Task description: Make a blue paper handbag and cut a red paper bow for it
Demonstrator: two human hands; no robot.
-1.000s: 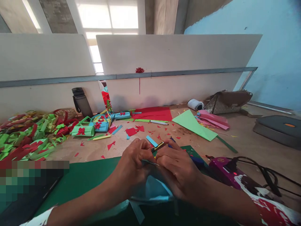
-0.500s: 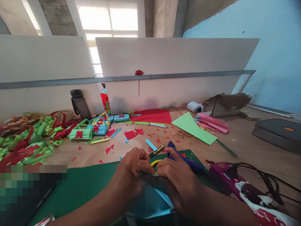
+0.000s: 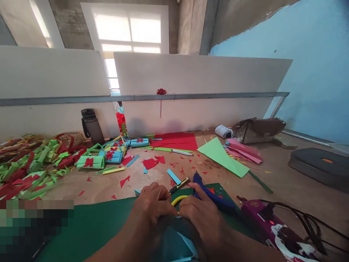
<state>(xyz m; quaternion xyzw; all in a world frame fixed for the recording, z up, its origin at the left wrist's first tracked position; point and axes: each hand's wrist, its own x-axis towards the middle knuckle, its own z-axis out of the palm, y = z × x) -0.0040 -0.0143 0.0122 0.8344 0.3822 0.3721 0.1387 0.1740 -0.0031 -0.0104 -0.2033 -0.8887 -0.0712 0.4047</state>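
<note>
My left hand (image 3: pixel 154 205) and my right hand (image 3: pixel 200 213) are close together at the bottom centre. Their bent fingers pinch the upper edge of a folded light-blue paper piece (image 3: pixel 177 243), whose lower part shows between my wrists. Just beyond my fingers lie a black and yellow cutter (image 3: pixel 180 185) and a yellow curved handle (image 3: pixel 180 198). A dark blue glue gun (image 3: pixel 218 196) rests on the green cutting mat (image 3: pixel 98 222), right of my right hand.
Small green and blue paper bags (image 3: pixel 90 162) and a heap of paper pieces lie left, near a dark bottle (image 3: pixel 92 125). Red (image 3: pixel 177 141) and light-green sheets (image 3: pixel 222 156) lie behind. A purple power strip (image 3: pixel 259 214) with cables is at right.
The camera view has tilted up slightly, so the table and my hands appear lower. Both hands keep their grip on the blue paper in nearly the same pose.
</note>
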